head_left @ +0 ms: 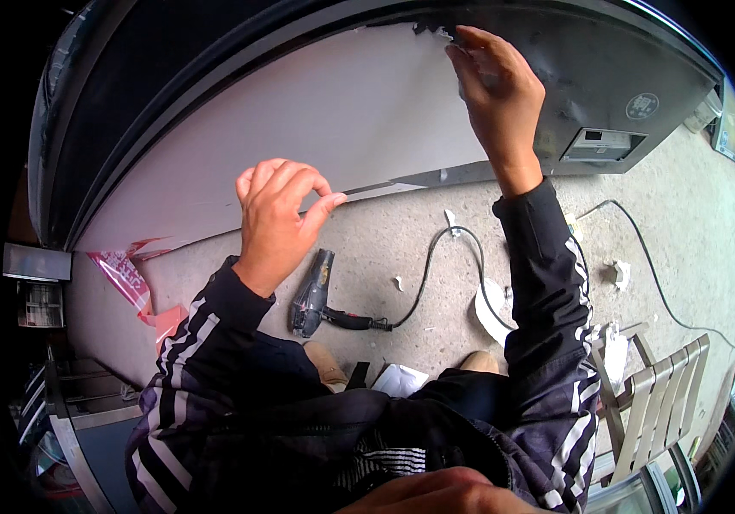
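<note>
A large white film (pixel 324 111) covers much of the dark cabinet panel (pixel 590 77) in front of me. Its upper right end is torn and ragged. Thumb and forefinger of my right hand (pixel 504 94) are curled close together at that torn edge, around a crumpled bit of the film. Lower and further left, my left hand (pixel 277 210) pinches thumb against forefinger near the film's lower edge; the contact itself is partly hidden. At the far left end hangs a loose strip of red printed film (pixel 132 283), reaching down to the floor.
A black hair dryer (pixel 312 300) lies on the concrete floor near my feet, its cord (pixel 423 283) looping right. Scraps of white paper (pixel 621 274) lie about. A slatted wooden chair (pixel 659 398) stands at right. Another cable (pixel 642 248) crosses the floor.
</note>
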Tool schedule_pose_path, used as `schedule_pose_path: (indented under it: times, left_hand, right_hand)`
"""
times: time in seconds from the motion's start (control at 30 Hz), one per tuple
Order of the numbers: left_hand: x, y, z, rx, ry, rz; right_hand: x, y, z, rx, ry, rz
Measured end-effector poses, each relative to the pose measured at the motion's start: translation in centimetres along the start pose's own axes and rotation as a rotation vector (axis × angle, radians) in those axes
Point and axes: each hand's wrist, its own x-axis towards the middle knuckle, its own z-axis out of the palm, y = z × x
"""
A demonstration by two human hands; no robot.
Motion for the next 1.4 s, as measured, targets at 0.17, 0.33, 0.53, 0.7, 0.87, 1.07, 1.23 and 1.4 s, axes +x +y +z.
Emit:
schedule_pose_path:
  times: [0.17, 0.33, 0.53, 0.7, 0.87, 1.07, 1.23, 1.4]
  left_hand:
    - [0.3, 0.4, 0.1, -0.004, -0.004, 0.01]
    - [0.0, 0.1, 0.1, -0.001, -0.01, 0.003]
    - [0.2, 0.2, -0.2, -0.005, 0.004, 0.002]
    - [0.0, -0.3, -0.5, 0.011, 0.026, -0.007]
    - [0.6, -0.7, -1.3, 0.058, 0.12, -0.049]
    - [0.7, -0.9, -1.1, 0.059, 0.147, -0.033]
    - [0.7, -1.3, -1.1, 0.077, 0.16, -0.038]
    - [0.5, -1.5, -1.0, 0.08, 0.157, -0.036]
  right_hand:
    - [0.6, 0.5, 0.8, -0.154, 0.04, -0.128]
    - [0.8, 0.8, 1.6, -0.353, 0.048, -0.261]
    - [-0.2, 0.9, 1.4, -0.384, -0.011, -0.266]
    - [-3.3, 0.1, -0.1, -0.231, -0.134, -0.252]
    - [-7.8, -1.2, -0.5, 0.114, -0.357, 0.227]
    - [-11.3, -2.0, -0.6, 0.681, -0.846, 0.844]
    - [-11.8, -1.9, 0.3, 0.774, -0.916, 1.0]
    - [-10.6, -2.5, 0.2, 0.48, -1.069, 1.072]
